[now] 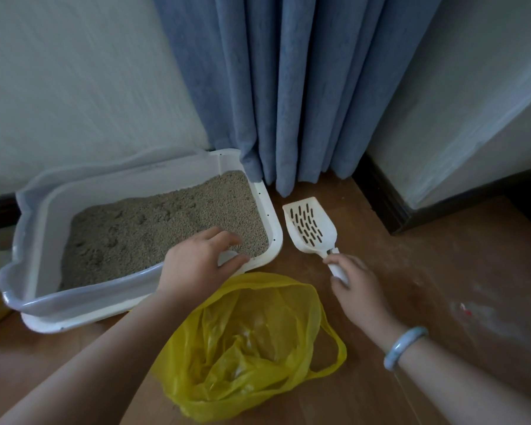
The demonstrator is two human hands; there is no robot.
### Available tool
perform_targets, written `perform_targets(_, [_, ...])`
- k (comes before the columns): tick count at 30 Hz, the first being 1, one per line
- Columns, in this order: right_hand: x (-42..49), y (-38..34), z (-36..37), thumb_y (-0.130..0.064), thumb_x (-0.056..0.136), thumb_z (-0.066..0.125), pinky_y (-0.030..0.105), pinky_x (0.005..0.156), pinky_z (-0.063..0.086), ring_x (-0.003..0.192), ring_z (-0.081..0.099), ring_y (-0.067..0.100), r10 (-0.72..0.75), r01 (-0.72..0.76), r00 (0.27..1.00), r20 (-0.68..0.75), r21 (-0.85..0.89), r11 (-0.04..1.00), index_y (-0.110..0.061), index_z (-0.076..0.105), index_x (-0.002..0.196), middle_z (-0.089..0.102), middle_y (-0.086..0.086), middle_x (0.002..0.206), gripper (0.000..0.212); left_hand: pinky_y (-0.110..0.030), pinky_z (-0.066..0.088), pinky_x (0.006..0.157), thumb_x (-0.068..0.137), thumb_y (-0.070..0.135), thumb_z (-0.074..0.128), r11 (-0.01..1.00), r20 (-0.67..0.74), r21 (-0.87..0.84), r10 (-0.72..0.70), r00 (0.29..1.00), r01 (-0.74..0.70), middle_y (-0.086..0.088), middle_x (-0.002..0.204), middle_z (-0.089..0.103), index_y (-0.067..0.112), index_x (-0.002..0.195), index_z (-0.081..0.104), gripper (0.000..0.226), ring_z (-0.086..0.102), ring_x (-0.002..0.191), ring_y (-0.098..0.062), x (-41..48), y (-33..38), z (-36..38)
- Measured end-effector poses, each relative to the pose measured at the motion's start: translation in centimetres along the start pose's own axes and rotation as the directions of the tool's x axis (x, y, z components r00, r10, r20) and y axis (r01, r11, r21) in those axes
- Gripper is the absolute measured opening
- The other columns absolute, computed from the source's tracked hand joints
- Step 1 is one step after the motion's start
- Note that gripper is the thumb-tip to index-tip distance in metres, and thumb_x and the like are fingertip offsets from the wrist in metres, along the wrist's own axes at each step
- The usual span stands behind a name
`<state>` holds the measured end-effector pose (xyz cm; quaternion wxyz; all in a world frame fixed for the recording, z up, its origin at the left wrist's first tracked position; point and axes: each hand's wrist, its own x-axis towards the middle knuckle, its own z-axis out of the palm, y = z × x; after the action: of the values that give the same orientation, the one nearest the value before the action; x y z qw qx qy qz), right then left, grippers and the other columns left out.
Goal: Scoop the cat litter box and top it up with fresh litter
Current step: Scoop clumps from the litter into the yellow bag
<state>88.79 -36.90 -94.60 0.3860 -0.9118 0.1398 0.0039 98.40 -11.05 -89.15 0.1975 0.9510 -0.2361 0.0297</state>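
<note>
Litter box (259, 194): white tray with a translucent clip-on rim. It sits on the wooden floor (442, 271) against the wall (74, 87), far right corner just beside the blue curtain (288, 87). Filled with grey-beige pellet litter (154, 228), surface dented and uneven; no clumps clear enough to call.

Left hand (196, 262) is on the box's near right corner, fingers curled over the rim toward the litter, thumb along the outer edge, so it clamps that corner.

Slotted white plastic scoop (308, 223) lies on the floor just right of the box, head pointing away. Right hand (357, 285) has its fingers wrapped round the handle end; pale bracelet (405, 348) on that wrist.

Open yellow plastic bag (249, 348) lies in front of the box, between the forearms. Can't tell if it touches the box.

Scooping looks not yet begun.

Handling, my guess:
- Scoop is light, stiff, thin plastic. Hold it at the handle end as now, and shake gently so clean pellets drop through the slots.
- The loaded box is probably heavy, and its rim may flex or pop off. Steady it by the corner, don't lift it.
- Bag is flimsy and slippery, and its mouth could collapse.
</note>
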Motion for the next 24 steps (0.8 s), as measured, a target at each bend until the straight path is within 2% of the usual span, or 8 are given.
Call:
perform_targets(2, [-0.3, -1.0, -0.6, -0.001, 0.085, 0.057, 0.023, 0.075, 0.046, 0.096, 0.053, 0.008, -0.047, 0.048, 0.998, -0.036, 0.028, 0.998, -0.026, 0.057, 0.105, 0.052, -0.012, 0.110, 0.032, -0.013, 0.030, 0.055, 0.077, 0.067, 0.041, 0.998, 0.023, -0.057, -0.012, 1.000, 0.014, 0.018, 0.094, 0.062, 0.036, 0.100, 0.065, 0.046, 0.060, 0.083, -0.003, -0.1, -0.2, -0.3])
perform_targets(5, [-0.6, -3.4, -1.4, -0.003, 0.085, 0.060, 0.015, 0.064, 0.042, 0.079, 0.056, 0.004, -0.082, 0.088, 0.995, -0.059, 0.097, 0.991, -0.024, 0.053, 0.104, 0.057, -0.011, 0.097, 0.029, -0.022, 0.042, 0.063, 0.080, 0.062, 0.050, 0.989, 0.067, -0.135, -0.046, 0.997, 0.055, 0.019, 0.098, 0.060, 0.038, 0.103, 0.064, 0.036, 0.058, 0.089, -0.001, -0.4, -0.8, -0.7])
perform_targets(9, [-0.6, -7.3, -1.6, -0.002, 0.085, 0.059, 0.027, 0.061, 0.047, 0.073, 0.058, 0.011, -0.132, 0.134, 0.991, -0.023, 0.196, 0.972, -0.025, 0.050, 0.104, 0.060, -0.006, 0.091, 0.031, -0.031, 0.050, 0.070, 0.079, 0.058, 0.052, 0.973, 0.098, -0.208, -0.084, 0.992, 0.103, 0.018, 0.097, 0.059, 0.036, 0.103, 0.062, 0.034, 0.058, 0.088, -0.006, -1.2, -2.6, -1.6])
perform_targets(11, [-0.2, -9.4, -1.2, -0.003, 0.085, 0.059, 0.027, 0.062, 0.049, 0.075, 0.059, 0.014, -0.156, 0.152, 0.988, 0.008, 0.184, 0.971, -0.024, 0.049, 0.107, 0.060, -0.004, 0.094, 0.032, -0.035, 0.051, 0.072, 0.082, 0.055, 0.054, 0.970, 0.117, -0.215, -0.093, 0.989, 0.117, 0.016, 0.099, 0.060, 0.033, 0.104, 0.062, 0.033, 0.058, 0.090, -0.008, -1.9, -3.6, -2.2])
perform_targets(14, [1.2, -12.3, 0.1, -0.005, 0.084, 0.061, 0.015, 0.070, 0.048, 0.086, 0.058, 0.007, -0.171, 0.165, 0.984, 0.041, 0.132, 0.978, -0.020, 0.040, 0.124, 0.056, -0.009, 0.107, 0.047, -0.032, 0.048, 0.073, 0.086, 0.043, 0.061, 0.961, 0.129, -0.227, -0.131, 0.983, 0.158, 0.016, 0.099, 0.059, 0.030, 0.105, 0.062, 0.022, 0.056, 0.090, -0.008, -3.2, -5.0, -3.3])
perform_targets(17, [2.6, -14.9, 1.8, -0.009, 0.084, 0.062, 0.035, 0.083, 0.051, 0.099, 0.058, 0.017, -0.186, 0.186, 0.976, 0.109, 0.015, 0.983, -0.022, 0.036, 0.137, 0.057, -0.004, 0.122, 0.060, -0.028, 0.046, 0.070, 0.087, 0.042, 0.060, 0.953, 0.118, -0.233, -0.169, 0.979, 0.192, 0.017, 0.095, 0.058, 0.033, 0.103, 0.061, 0.018, 0.055, 0.086, -0.005, -4.1, -6.2, -4.0])
perform_targets(20, [3.3, -17.5, 3.7, -0.012, 0.083, 0.065, 0.037, 0.090, 0.048, 0.108, 0.057, 0.020, -0.206, 0.216, 0.972, 0.115, -0.075, 0.974, -0.019, 0.047, 0.134, 0.060, 0.001, 0.125, 0.055, -0.029, 0.047, 0.066, 0.088, 0.041, 0.060, 0.945, 0.058, -0.235, -0.219, 0.974, 0.226, 0.016, 0.092, 0.058, 0.032, 0.098, 0.060, 0.014, 0.056, 0.083, -0.007, -4.8, -7.2, -4.8])
perform_targets(24, [3.7, -20.5, 5.4, -0.013, 0.081, 0.067, 0.041, 0.085, 0.050, 0.101, 0.060, 0.022, -0.173, 0.198, 0.970, 0.172, -0.141, 0.970, -0.015, 0.059, 0.121, 0.066, 0.005, 0.113, 0.041, -0.026, 0.043, 0.061, 0.087, 0.042, 0.060, 0.956, -0.020, -0.189, -0.232, 0.972, 0.225, 0.014, 0.092, 0.060, 0.029, 0.100, 0.063, 0.019, 0.056, 0.083, -0.005, -5.3, -8.9, -6.7])
